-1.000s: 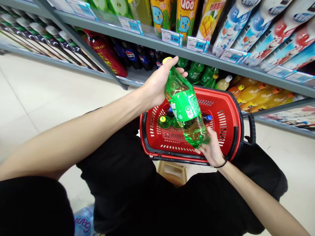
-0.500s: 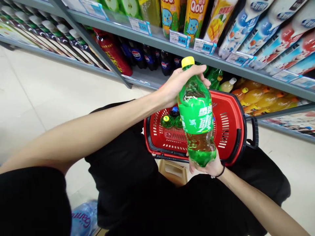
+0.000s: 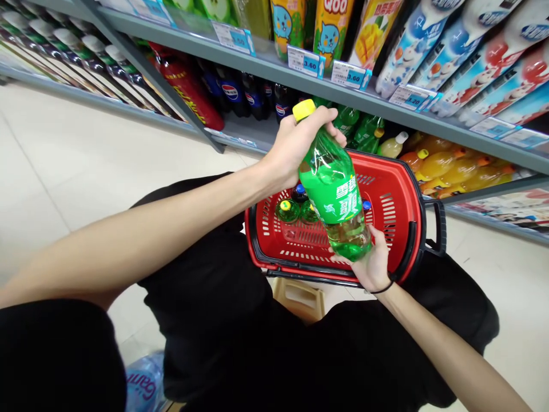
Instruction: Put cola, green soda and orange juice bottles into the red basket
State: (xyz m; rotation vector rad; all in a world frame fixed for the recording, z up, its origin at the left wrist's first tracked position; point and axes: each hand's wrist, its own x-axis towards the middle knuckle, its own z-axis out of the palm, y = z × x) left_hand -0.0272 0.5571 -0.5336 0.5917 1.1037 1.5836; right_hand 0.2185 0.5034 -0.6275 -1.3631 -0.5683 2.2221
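A green bottle (image 3: pixel 337 191) with a yellow cap is held tilted above the red basket (image 3: pixel 401 171), its cap toward the shelf. My left hand (image 3: pixel 298 137) is wrapped round its neck just below the cap. Under and beside the bottle's base, my right hand (image 3: pixel 371 263) supports it with the fingers partly hidden behind it. Inside the basket, green bottles with yellow caps (image 3: pixel 287 210) stand at the left, near a dark bottle with a blue cap (image 3: pixel 299 191). Another blue cap (image 3: pixel 366 205) shows just right of the held bottle.
Beyond the basket a grey shelf (image 3: pixel 240 48) holds juice and milk drinks above, cola, green and orange bottles (image 3: pixel 450 169) below. The basket's black handle (image 3: pixel 440 229) sticks out right. A beige stool (image 3: pixel 300 297) is below, a large clear bottle (image 3: pixel 146 383) at the lower left.
The green bottle has tilted more, and its base has moved up and away from my lap. Both hands moved with it, and more of my right palm shows.
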